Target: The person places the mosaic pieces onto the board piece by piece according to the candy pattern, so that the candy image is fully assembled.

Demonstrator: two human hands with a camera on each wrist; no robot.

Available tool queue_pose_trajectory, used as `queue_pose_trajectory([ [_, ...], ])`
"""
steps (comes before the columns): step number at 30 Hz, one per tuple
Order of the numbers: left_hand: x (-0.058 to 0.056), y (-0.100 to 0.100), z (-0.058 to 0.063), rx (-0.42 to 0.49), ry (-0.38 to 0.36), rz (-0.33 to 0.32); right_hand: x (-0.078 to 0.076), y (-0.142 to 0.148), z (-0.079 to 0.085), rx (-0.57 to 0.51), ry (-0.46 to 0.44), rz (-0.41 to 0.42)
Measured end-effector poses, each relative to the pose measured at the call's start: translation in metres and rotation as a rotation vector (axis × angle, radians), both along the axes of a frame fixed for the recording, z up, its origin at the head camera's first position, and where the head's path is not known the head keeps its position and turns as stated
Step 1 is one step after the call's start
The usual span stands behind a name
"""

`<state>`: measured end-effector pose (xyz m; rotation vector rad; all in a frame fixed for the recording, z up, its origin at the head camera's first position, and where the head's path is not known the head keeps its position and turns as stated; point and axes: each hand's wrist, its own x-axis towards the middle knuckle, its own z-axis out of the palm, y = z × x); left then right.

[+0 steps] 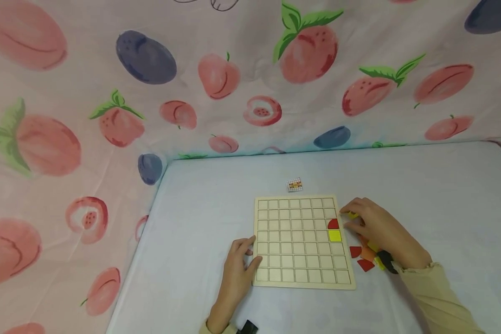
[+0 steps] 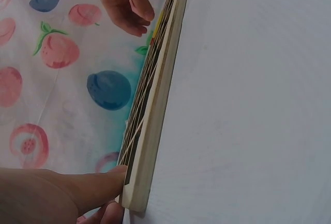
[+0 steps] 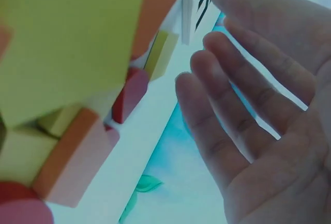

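Note:
A light wooden board (image 1: 294,241) marked with a grid of square cells lies on the white table. A red quarter-round piece (image 1: 333,224) and a yellow square piece (image 1: 335,236) occupy two neighbouring cells near its right side. My left hand (image 1: 236,269) touches the board's left edge with thumb (image 2: 98,185) and forefinger. Just beyond the right edge is my right hand (image 1: 375,227), its fingers (image 3: 243,100) loosely bent and holding nothing in the right wrist view. A yellow piece (image 1: 353,215) shows beneath those fingers in the head view.
Loose pieces, among them a red one (image 1: 365,265) and an orange one (image 1: 368,253), lie in a pile right of the board, partly under my right forearm. A small patterned card (image 1: 294,185) lies behind the board. Fruit-printed cloth (image 1: 242,83) hangs behind and at left.

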<state>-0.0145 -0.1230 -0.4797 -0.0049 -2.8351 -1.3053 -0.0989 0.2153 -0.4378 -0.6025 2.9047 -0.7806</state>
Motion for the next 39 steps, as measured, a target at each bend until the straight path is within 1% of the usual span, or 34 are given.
queue_pose_trajectory([
  [4,0.0,0.0,0.0,0.003,-0.002,-0.002,-0.004,0.005,-0.004,0.026,0.004,0.002],
  [11,0.001,0.0,0.0,0.0,0.001,-0.003,-0.007,0.013,-0.005,0.064,-0.045,-0.053],
  [15,0.001,0.0,0.0,-0.001,0.013,-0.005,-0.008,0.017,-0.005,0.064,-0.101,-0.112],
  [18,0.0,0.0,0.001,-0.001,-0.006,0.003,-0.009,0.02,-0.006,0.078,-0.144,-0.167],
  [22,0.0,0.0,0.002,-0.001,-0.041,0.011,-0.009,0.023,-0.007,0.082,-0.17,-0.189],
  [28,0.0,-0.001,0.003,0.002,-0.048,0.012,-0.01,0.024,-0.005,0.061,-0.25,-0.208],
  [36,0.0,-0.002,0.001,0.008,-0.013,-0.003,-0.012,0.022,-0.006,0.036,-0.24,-0.209],
  [39,0.0,-0.002,0.001,0.009,-0.02,-0.007,-0.011,0.022,-0.006,0.025,-0.239,-0.218],
])
